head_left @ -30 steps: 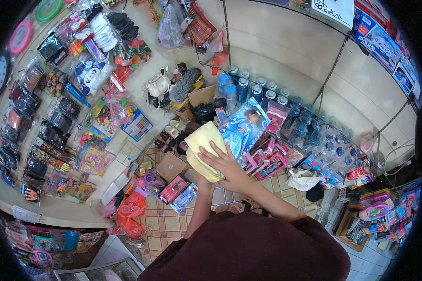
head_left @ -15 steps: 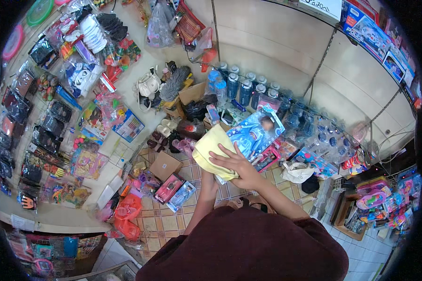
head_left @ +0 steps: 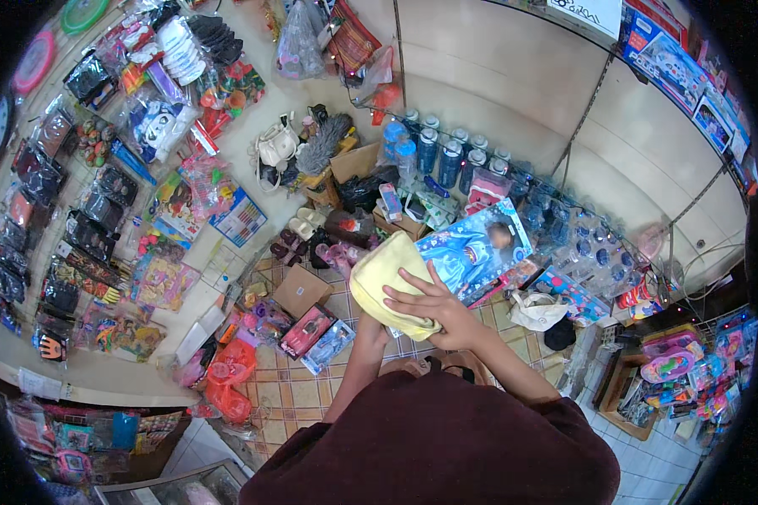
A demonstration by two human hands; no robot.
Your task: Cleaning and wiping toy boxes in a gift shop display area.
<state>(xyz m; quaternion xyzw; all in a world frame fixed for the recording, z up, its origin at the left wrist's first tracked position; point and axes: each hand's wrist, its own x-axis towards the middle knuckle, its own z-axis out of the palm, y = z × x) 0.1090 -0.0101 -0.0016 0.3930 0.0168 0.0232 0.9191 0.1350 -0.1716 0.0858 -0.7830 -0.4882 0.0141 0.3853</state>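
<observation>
Doll box (head_left: 472,248) sticks out right from under the cloth (head_left: 386,269). The right hand (head_left: 436,310) spreads flat on top, maybe to steady both; I can't see how the left hand (head_left: 370,328) grips.

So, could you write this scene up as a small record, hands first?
Right hand: fingers spread over folded yellow cloth
Left hand: mostly hidden under the cloth; its grip can't be seen
Doll box: blue, partly behind cloth and right hand
Floor: patterned; brown cardboard box and pinkish-red box on it
Beyond: blue bottles, standing in rows
</observation>
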